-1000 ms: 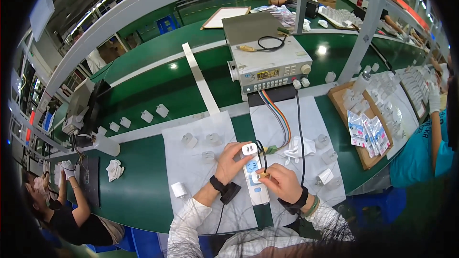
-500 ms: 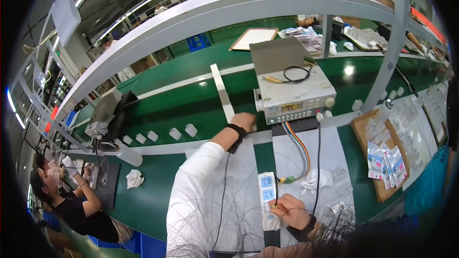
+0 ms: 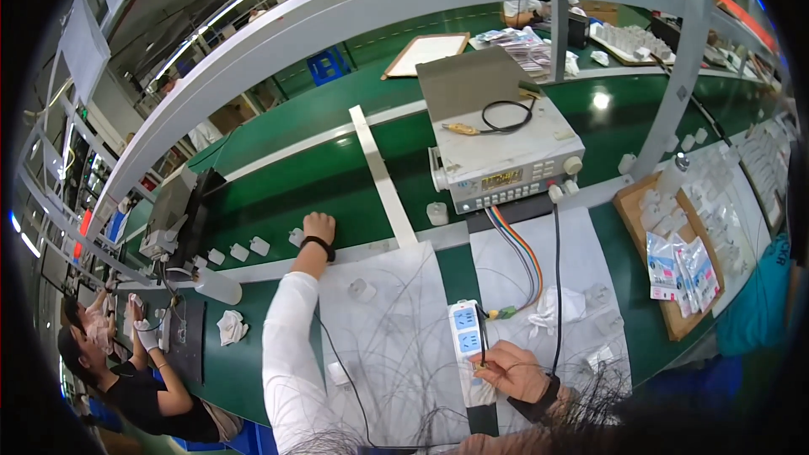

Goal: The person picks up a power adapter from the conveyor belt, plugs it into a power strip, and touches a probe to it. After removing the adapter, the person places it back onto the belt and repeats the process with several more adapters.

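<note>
My left hand (image 3: 318,227) is at the edge of the green conveyor, fingers bent down beside a white charger block (image 3: 297,238). Whatever lies under its fingers is hidden. At the white power strip (image 3: 465,318) with blue sockets, my right hand (image 3: 516,371) pinches a thin black lead (image 3: 483,355) with a brass-coloured end. Another white charger (image 3: 437,213) stands on the conveyor left of the test instrument (image 3: 506,177). On the white sheet between my arms lie two translucent white blocks, one farther (image 3: 362,290) and one nearer (image 3: 339,373).
Coloured ribbon wires (image 3: 529,257) run from the instrument to the strip. At right, a cardboard tray (image 3: 674,320) holds chargers and packets. A white bottle (image 3: 217,286) and crumpled cloth (image 3: 233,328) are at left. Farther left, a co-worker (image 3: 156,388) sits. A metal shelf spans overhead.
My left hand has moved left along the conveyor edge, from beside the instrument to the charger row. A charger now shows where it was. My right hand keeps its pinch at the strip.
</note>
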Demonstrator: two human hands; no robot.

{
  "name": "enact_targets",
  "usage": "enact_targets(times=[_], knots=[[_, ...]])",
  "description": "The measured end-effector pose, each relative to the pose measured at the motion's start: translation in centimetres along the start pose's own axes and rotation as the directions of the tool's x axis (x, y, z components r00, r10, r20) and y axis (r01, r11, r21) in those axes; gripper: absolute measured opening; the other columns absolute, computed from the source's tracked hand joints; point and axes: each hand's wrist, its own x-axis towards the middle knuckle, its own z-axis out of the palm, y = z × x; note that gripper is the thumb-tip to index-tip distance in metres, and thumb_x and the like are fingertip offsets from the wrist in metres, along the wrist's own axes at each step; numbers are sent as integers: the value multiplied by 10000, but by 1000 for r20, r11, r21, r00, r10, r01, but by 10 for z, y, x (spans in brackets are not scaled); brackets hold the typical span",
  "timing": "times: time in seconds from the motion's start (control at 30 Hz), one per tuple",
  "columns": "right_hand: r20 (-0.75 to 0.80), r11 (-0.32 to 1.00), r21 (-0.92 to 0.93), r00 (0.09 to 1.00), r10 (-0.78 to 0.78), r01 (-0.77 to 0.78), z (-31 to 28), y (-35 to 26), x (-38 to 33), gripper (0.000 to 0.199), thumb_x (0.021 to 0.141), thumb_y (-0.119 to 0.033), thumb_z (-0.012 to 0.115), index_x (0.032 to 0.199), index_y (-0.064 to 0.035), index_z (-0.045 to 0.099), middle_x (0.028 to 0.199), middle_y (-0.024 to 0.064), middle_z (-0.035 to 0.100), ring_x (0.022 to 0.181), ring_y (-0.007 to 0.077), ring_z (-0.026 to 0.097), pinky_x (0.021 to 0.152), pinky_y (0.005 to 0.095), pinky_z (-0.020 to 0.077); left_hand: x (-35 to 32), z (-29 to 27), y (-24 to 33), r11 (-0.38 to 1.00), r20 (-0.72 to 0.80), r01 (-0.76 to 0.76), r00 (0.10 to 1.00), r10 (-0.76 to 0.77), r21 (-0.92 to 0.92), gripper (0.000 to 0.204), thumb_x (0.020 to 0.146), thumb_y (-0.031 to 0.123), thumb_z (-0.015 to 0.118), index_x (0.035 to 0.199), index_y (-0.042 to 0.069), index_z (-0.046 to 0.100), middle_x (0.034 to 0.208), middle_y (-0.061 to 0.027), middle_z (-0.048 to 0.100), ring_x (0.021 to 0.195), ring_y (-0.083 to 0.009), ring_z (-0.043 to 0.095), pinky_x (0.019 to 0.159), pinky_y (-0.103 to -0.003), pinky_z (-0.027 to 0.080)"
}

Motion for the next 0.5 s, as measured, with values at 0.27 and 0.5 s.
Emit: enact_targets(times=[0.27,0.5], knots=[[-15,1000,-17,1000,9,-9,-2,5,-5,268,833,-166,718,1073,-65,656,801,41,550,653,148,568,585,256,461,-124,-146,20,155,-672,-656,735,-90,-738,514,755,59,728,1238,81,553,1016,-49,587,963,-193,568,847,-295,459],[-35,999,-18,999,-35,34,-1,2,-4,262,851,-169,697,1081,-57,642,809,44,534,649,147,549,594,264,458,-215,-175,132,-508,-414,-260,883,219,-822,443,847,56,685,1261,33,530,1151,-48,618,1034,-145,604,917,-276,476]])
